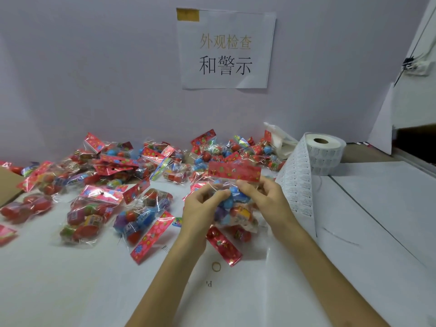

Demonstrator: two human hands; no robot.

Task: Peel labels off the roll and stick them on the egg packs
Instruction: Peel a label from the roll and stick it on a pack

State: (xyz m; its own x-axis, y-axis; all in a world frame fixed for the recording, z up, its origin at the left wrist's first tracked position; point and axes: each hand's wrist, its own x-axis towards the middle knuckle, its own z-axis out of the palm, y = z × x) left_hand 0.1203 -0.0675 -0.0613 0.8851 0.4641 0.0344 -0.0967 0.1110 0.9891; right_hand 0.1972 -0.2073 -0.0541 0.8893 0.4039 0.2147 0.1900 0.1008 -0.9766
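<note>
The person holds one egg pack (233, 185) up in both hands above the surface (70, 279). It is a clear bag of blue, red and purple plastic eggs under a red flowered header card. The left hand (200, 208) has its grip closed round the bag's left side. The right hand (266, 199) has its grip pinching the bag just under the header.

One roll of labels (324, 154) stands on end to the right, near the wall (94, 67). One strip of labels (297, 185) trails from it down past the right wrist; its print is too small to read.

A second pack (224, 246) lies just below the hands. A heap of packs (118, 166) spreads to the left and along the wall, well over a dozen and too jumbled to count exactly. One rubber band (216, 266) lies between the forearms.

One paper sign (226, 48) hangs on the pale wall, with a piece of yellow tape (188, 14) at its top left corner. It reads "外观检查" in faded letters and "和警示" in black. The surface is covered in white paper, and a piece of cardboard (7, 182) shows at its left edge.
</note>
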